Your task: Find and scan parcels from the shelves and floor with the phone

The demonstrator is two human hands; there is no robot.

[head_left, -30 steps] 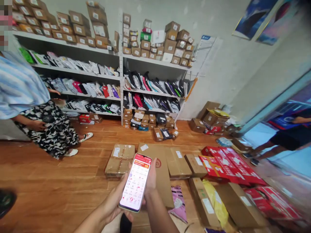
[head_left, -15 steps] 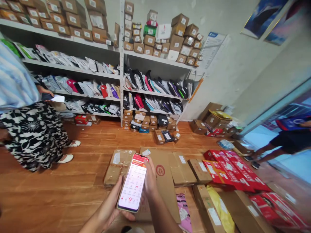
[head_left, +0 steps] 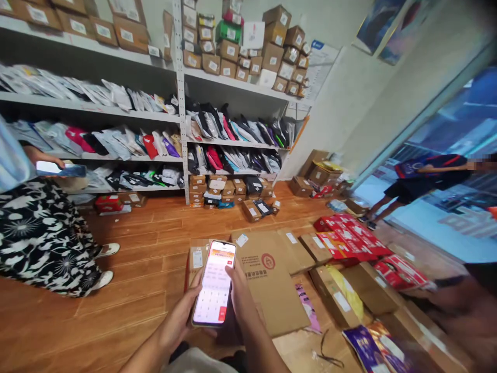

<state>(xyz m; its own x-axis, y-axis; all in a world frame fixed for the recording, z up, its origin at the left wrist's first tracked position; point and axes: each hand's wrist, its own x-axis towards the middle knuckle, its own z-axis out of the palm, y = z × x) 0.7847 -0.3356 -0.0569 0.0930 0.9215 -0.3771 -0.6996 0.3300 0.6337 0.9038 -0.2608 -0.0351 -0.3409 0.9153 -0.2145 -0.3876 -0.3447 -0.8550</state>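
A phone [head_left: 213, 290] with a lit screen showing a number keypad is held upright in front of me. My left hand [head_left: 185, 316] grips its left and lower edge, fingers wrapped behind. My right hand [head_left: 237, 295] is at the right edge, its thumb over the upper part of the screen and its other fingers hidden behind the phone. Just beyond lie a large flat cardboard box [head_left: 267, 285] with a round red logo and a smaller box [head_left: 197, 259], partly covered by the phone.
Shelves [head_left: 180, 103] of parcels line the wall. A person in a patterned skirt [head_left: 42, 238] stands left, holding a phone. Red boxes [head_left: 349, 235], a yellow parcel [head_left: 345, 292] and purple packets [head_left: 365, 347] lie right. Another person [head_left: 427, 173] stands by the doorway; a blurred arm shows at the right edge.
The phone screen has switched from a page of icons to a keypad. My view has shifted, showing more of the right side. The left person's phone is now raised flatter, its screen lit.
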